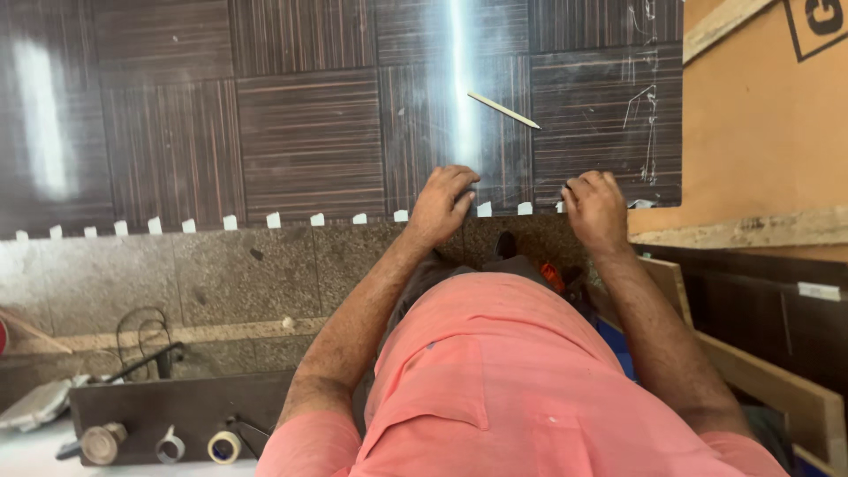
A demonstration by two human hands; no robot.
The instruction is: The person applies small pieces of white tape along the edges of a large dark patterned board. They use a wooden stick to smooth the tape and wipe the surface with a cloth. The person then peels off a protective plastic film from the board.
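Head view | large dark striped laminate sheet [309, 132] fills upper frame, near edge running left-right | left hand [442, 205] and right hand [596, 208] curled, pressed on that edge | slim white pencil [503, 110] lies beyond, nearer the left hand

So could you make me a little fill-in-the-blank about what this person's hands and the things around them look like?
1. Both the left hand and the right hand rest on the near edge of a dark striped ____.
2. Beyond the hands lies a pale pencil, which neither hand ____.
3. Along the panel's near edge runs a row of small white ____.
4. The person wears a shirt coloured ____.

Missing words: panel; touches; tabs; pink
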